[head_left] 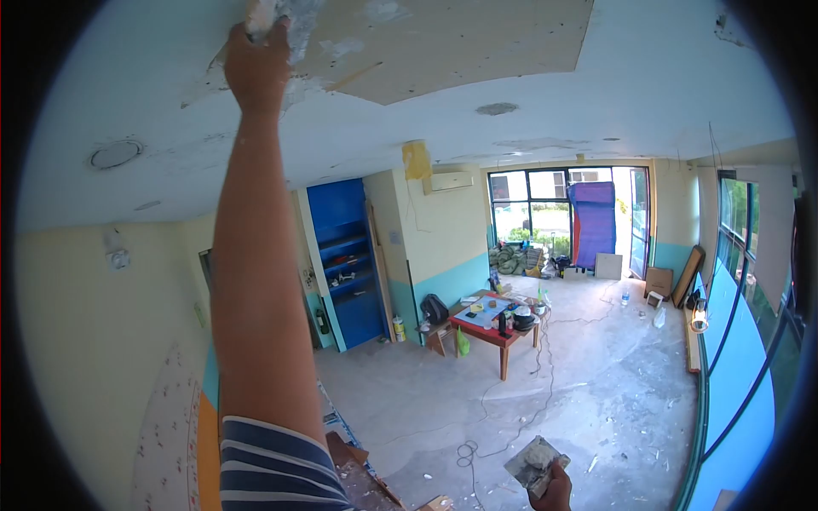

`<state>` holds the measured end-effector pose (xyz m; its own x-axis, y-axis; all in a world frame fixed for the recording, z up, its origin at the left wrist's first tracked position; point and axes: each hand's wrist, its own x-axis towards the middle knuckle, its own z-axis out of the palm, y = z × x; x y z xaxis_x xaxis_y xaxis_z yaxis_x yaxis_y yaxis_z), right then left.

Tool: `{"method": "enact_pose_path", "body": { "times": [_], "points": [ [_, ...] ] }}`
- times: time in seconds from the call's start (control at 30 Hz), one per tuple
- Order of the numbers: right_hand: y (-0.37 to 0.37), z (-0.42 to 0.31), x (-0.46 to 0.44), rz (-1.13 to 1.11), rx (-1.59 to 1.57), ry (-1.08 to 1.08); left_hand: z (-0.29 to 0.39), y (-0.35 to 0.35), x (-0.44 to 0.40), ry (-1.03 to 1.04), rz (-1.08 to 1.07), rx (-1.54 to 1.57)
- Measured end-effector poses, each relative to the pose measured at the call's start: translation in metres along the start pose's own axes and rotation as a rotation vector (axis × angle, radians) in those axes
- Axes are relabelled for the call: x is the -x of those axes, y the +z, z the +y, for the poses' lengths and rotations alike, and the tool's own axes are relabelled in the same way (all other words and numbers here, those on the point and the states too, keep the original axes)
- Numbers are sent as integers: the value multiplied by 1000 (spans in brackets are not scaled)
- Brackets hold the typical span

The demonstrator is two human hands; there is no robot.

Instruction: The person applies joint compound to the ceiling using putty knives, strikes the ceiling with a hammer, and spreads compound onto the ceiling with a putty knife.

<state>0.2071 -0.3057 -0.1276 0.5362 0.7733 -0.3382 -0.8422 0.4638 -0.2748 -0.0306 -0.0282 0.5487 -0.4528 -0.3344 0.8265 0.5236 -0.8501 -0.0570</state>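
Observation:
My left hand (257, 68) is raised high to the ceiling at the top of the view, fingers closed round a pale-handled tool (261, 19) whose end lies against the whitish, patchy ceiling surface. Beside it is a bare beige ceiling patch (460, 43) with white smears. Low in the view, my right hand (554, 490) grips a flat, square metal plate (520, 464) bearing a lump of white paste (538, 456).
A table (504, 339) with a red top and many items stands mid-room. Cables (511, 439) lie on the dusty floor (417, 400). Blue shelves (345, 264) are at the left, windows (734, 341) at the right. Part of a ladder (341, 426) shows below my raised arm.

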Motion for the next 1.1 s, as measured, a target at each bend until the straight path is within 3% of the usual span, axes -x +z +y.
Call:
{"method": "enact_pose_path", "body": {
  "times": [0.1,0.23,0.37,0.63,0.73,0.87,0.97,1.1],
  "points": [
    [-2,-1,-3,-1,-1,5,9,-14,-11,-23,-82,-9],
    [-30,2,-23,-36,2,-1,7,-7,1,-22,-5,-65],
    [-6,3,-8,46,-51,-7,0,-7,15,-100,11,26],
    [-19,4,-18,-37,-46,28,-3,5,22,-128,-28,276],
    [-18,5,-18,-4,-6,11,-21,33,27,-259,-45,406],
    [-11,5,-6,-22,40,20,-2,54,49,-492,-111,1093],
    [-64,9,-56,-56,103,-82,10,75,62,-612,-41,1279],
    [-16,2,-4,49,40,-23,25,89,65,-827,-36,1335]
  ]
}}
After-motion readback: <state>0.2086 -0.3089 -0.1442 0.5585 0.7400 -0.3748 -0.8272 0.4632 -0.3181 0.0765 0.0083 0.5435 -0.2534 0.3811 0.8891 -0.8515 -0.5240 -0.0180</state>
